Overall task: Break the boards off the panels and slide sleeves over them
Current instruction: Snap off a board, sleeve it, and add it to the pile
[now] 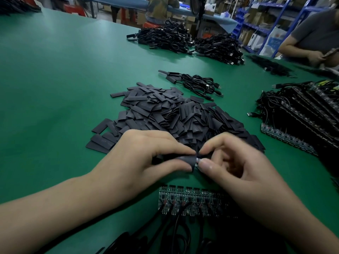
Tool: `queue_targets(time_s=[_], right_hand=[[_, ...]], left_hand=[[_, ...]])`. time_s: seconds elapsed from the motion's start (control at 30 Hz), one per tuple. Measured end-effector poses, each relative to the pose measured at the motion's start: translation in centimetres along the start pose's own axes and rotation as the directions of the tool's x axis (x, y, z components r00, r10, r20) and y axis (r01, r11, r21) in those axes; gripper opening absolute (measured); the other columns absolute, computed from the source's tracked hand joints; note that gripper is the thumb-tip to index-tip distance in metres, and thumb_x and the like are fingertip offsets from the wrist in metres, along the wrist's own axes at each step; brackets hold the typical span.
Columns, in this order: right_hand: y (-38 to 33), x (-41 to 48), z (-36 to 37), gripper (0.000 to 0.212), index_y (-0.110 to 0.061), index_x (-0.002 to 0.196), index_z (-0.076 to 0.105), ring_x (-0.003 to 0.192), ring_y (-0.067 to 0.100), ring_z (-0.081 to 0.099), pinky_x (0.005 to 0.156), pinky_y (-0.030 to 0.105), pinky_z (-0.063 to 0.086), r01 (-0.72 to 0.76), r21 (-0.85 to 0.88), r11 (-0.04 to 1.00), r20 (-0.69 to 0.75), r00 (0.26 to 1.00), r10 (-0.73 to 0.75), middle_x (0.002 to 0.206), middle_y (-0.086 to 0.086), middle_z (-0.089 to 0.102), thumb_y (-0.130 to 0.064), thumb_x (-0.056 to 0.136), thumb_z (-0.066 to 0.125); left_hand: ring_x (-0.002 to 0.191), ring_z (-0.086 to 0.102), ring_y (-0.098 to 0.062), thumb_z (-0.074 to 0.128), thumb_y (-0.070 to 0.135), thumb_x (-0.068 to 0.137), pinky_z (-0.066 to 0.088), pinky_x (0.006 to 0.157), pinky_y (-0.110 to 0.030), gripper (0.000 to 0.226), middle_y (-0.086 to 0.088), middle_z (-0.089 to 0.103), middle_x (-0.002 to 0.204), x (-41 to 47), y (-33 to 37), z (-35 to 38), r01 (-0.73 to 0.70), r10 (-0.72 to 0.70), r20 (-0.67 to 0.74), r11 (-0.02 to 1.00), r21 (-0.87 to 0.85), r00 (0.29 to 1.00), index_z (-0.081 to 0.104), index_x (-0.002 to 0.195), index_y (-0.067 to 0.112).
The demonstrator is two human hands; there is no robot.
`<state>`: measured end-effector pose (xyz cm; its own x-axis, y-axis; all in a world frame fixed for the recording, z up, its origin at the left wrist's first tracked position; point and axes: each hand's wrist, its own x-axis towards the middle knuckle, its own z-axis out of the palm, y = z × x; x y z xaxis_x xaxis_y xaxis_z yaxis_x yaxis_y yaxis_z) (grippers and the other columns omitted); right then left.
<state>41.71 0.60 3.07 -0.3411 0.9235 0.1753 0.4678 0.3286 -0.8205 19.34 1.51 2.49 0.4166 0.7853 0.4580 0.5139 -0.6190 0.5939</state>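
My left hand (141,154) pinches a black sleeve (183,160) between thumb and fingers, just above the table. My right hand (236,162) pinches the small board (197,160) at the sleeve's right mouth; only a pale sliver of the board shows. Below my hands lies a panel of joined boards (185,200) with black cables running off its near edge; my right wrist covers its right end. Behind my hands is a big heap of loose flat black sleeves (165,114).
A stack of cabled panels (300,121) lies at the right. Sleeved cables (194,83) sit beyond the heap, with bigger cable piles (183,40) further back. Another person's arm (300,46) rests at the far right. The green table (55,88) is bare on the left.
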Motion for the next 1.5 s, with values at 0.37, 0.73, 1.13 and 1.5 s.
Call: queue_targets(time_s=[0.37, 0.73, 1.13, 1.5], right_hand=[[-0.7, -0.2, 0.0, 0.005, -0.03, 0.084, 0.072, 0.074, 0.006, 0.066, 0.064, 0.018, 0.047, 0.251, -0.363, 0.898, -0.162, 0.932, -0.325, 0.078, -0.015, 0.068, -0.025, 0.086, 0.075], [-0.8, -0.4, 0.9, 0.007, -0.03, 0.087, 0.072, 0.07, 0.012, 0.066, 0.062, 0.02, 0.051, 0.206, -0.189, 0.96, -0.196, 0.95, -0.242, 0.076, -0.01, 0.069, -0.027, 0.084, 0.076], [-0.6, -0.6, 1.3, 0.008, -0.028, 0.085, 0.07, 0.059, 0.011, 0.062, 0.059, 0.027, 0.052, 0.067, -0.039, 0.997, -0.142, 0.987, -0.072, 0.067, -0.002, 0.069, -0.034, 0.089, 0.074], [-1.0, -0.7, 1.2, 0.004, -0.034, 0.088, 0.071, 0.066, 0.012, 0.062, 0.058, 0.017, 0.047, 0.185, -0.275, 0.944, -0.095, 0.971, -0.218, 0.072, -0.008, 0.065, -0.031, 0.087, 0.073]], left_hand=[[0.083, 0.069, 0.0, 0.076, 0.034, 0.082, 0.051, 0.075, -0.018, 0.023, 0.013, 0.074, 0.089, 0.4, -1.0, 0.4, -0.063, 0.057, -0.097, 0.996, -0.061, 0.994, 0.081, 0.1, 0.021], [0.084, 0.067, 0.003, 0.074, 0.031, 0.085, 0.05, 0.076, -0.015, 0.02, 0.015, 0.072, 0.091, 0.2, -0.6, 0.6, -0.087, 0.08, -0.088, 0.993, -0.075, 0.993, 0.08, 0.101, 0.021], [0.086, 0.061, -0.005, 0.079, 0.034, 0.077, 0.044, 0.079, -0.009, 0.036, 0.009, 0.06, 0.097, 0.1, -0.7, 1.0, 0.025, -0.035, -0.274, 0.999, -0.042, 0.961, 0.076, 0.113, 0.03], [0.102, 0.068, -0.009, 0.082, 0.044, 0.074, 0.056, 0.09, -0.029, 0.06, 0.007, 0.07, 0.109, 0.2, -0.3, 0.6, -0.043, 0.029, -0.269, 0.998, -0.047, 0.963, 0.068, 0.127, 0.018]])
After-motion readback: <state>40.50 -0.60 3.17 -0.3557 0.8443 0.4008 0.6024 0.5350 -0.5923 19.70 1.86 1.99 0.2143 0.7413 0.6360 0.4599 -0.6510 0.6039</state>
